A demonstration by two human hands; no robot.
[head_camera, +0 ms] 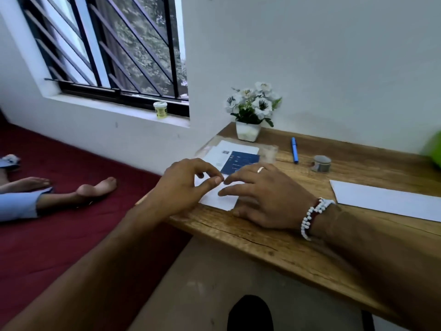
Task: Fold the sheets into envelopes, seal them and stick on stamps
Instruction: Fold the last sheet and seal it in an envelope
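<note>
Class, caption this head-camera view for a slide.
Left hand and right hand touch a small white paper sheet on a brown wooden desk near a blue pen.

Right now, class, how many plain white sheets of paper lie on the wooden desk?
2. One sheet lies under the left hand and right hand; a long sheet lies further right on the desk. The clear packet behind may hide more.

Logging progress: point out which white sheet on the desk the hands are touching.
The small white sheet under the left hand and right hand; the long white sheet, farther right, lies untouched.
</note>
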